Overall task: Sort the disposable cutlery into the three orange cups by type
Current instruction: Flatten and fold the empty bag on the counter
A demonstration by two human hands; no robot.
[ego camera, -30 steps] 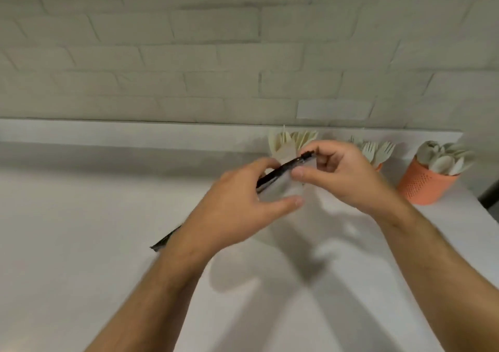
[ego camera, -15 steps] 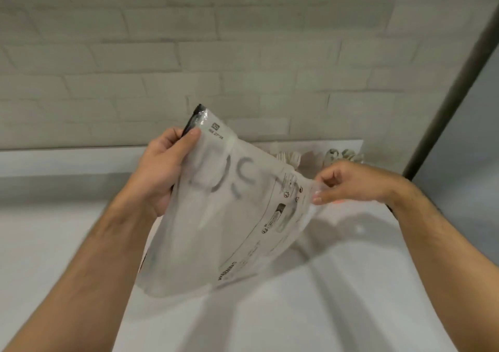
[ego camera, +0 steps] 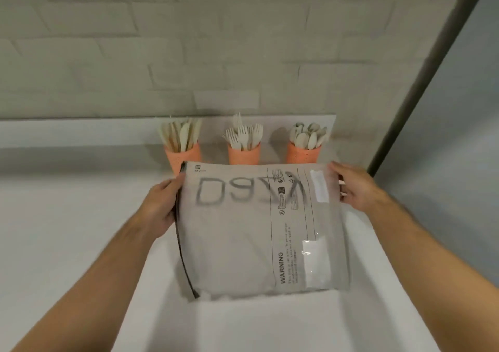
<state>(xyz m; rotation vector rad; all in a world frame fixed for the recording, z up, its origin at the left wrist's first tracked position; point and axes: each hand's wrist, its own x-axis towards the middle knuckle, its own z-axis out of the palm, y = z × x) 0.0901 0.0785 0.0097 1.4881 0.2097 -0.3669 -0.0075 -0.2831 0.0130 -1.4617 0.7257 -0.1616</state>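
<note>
Three orange cups stand in a row against the back ledge. The left cup [ego camera: 183,157] holds pale knives, the middle cup [ego camera: 243,155] holds forks, and the right cup [ego camera: 303,155] holds spoons. In front of them I hold up a flat translucent plastic bag [ego camera: 243,238] with a black zip edge and a printed warning. My left hand [ego camera: 162,206] grips the bag's upper left edge by the zip. My right hand [ego camera: 356,189] grips its upper right edge. The bag looks empty and hides the cups' lower parts.
A white counter [ego camera: 67,230] stretches to the left and below the bag. A pale brick wall [ego camera: 216,54] rises behind the ledge. A dark vertical frame [ego camera: 421,81] and a grey panel bound the right side.
The bag went from edge-on between both hands to spread flat and upright facing me. My hands moved apart to its top corners. The view shifted so all three cups show.
</note>
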